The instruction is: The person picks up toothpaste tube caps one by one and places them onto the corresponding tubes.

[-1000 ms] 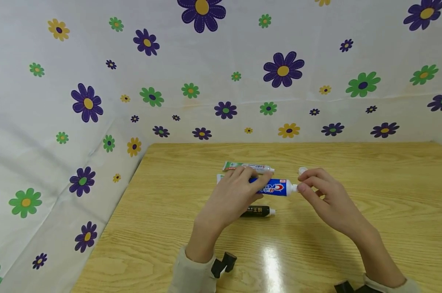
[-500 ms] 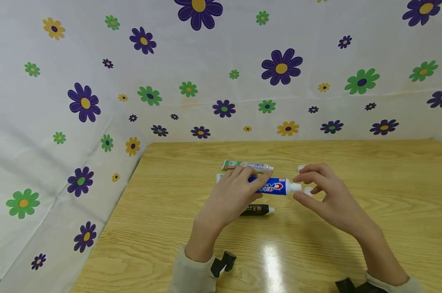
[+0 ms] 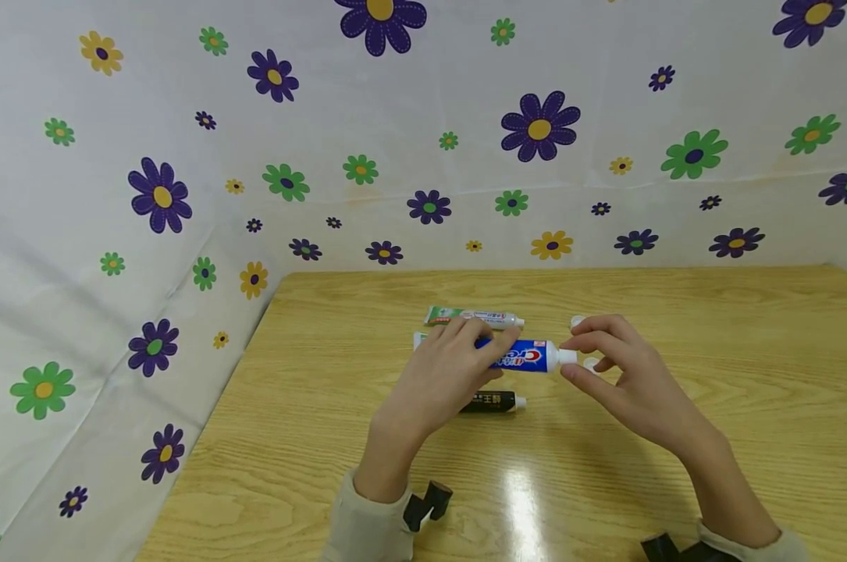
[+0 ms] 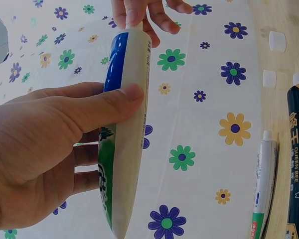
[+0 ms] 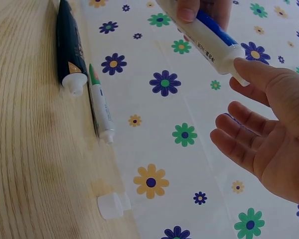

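My left hand (image 3: 446,381) grips a blue, white and green Crest toothpaste tube (image 3: 528,356) around its middle, held above the table. In the left wrist view the thumb (image 4: 120,100) lies across the tube's pale side. At the tube's right end, my right hand (image 3: 630,380) has thumb and index finger on the white cap (image 5: 240,78), pinching it. The other right fingers (image 5: 237,134) are spread away from the tube. Beyond the held tube lies a smaller green and white toothpaste tube (image 3: 496,318). Nearer the person rests a black toothpaste tube (image 3: 493,402), partly hidden by the left hand.
Two loose white caps, a far cap (image 3: 577,321) and a nearer cap (image 3: 592,364), lie on the wooden table (image 3: 290,406) behind the right fingers. A flower-printed cloth (image 3: 395,101) hangs along the table's back and left edges.
The right thumb and fingertips have shifted slightly left along the tube's end and spread wider. A loose white cap behind them has come into sight. The left hand keeps its grip.
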The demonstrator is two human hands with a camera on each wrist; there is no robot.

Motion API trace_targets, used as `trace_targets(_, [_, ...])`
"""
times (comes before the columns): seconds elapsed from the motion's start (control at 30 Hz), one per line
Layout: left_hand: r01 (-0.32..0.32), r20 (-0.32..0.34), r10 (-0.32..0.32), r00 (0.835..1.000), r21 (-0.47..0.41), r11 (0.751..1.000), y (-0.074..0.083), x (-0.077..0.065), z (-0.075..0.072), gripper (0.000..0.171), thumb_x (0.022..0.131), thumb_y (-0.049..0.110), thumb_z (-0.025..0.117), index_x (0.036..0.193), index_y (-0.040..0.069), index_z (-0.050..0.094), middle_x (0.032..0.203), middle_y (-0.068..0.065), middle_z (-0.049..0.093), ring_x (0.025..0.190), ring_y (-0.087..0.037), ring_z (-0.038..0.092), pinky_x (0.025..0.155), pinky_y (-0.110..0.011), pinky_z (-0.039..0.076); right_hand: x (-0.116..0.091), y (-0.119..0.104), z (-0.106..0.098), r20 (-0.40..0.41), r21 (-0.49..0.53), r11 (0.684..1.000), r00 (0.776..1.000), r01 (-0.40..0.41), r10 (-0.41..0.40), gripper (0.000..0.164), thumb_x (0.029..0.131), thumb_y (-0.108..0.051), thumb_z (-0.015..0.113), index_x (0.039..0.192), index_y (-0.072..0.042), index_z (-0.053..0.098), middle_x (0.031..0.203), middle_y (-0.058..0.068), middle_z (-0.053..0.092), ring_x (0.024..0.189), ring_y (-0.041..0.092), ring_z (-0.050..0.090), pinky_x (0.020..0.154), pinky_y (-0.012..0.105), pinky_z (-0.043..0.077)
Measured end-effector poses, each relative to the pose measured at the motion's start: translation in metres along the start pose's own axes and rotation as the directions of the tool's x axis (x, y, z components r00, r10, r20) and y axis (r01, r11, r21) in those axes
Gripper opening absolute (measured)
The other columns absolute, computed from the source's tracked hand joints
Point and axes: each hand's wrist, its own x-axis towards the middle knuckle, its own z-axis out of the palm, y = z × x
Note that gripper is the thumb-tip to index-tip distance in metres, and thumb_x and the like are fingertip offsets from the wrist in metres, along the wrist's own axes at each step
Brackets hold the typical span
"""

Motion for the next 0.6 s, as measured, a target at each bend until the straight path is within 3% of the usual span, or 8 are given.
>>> trace_targets(0.37, [0.000,0.007,0.000,1.000,-0.001,1.000,0.0003,-0.0011,-0.0017,0.052,0.093,0.030,0.071,0.142,0.024,0.056,0.117,-0.002,0.063,0.109,-0.019,0.058,0.094,-0.038,0.052,-0.0015,0.0007,0.0021,0.013,0.007,1.000,1.000,-0.007,0.007,0.007,0.094,-0.002,0.066,0.098,-0.006,0.070,0.116,0.005,0.058,0.100,0.009,0.052,0.071,0.020,0.052])
trace_targets(0.6, [-0.006,0.016,0.006,1.000,0.024,1.000,0.0001,-0.0007,-0.0027,0.052,0.093,0.030,0.071,0.143,0.024,0.056,0.116,-0.002,0.062,0.109,-0.019,0.058,0.098,-0.038,0.050,-0.0011,-0.0002,0.0034,0.027,0.015,1.000,0.999,-0.023,0.022,0.012,0.099,-0.006,0.060,0.092,-0.010,0.069,0.115,0.005,0.058,0.094,0.010,0.051,0.071,0.022,0.048])
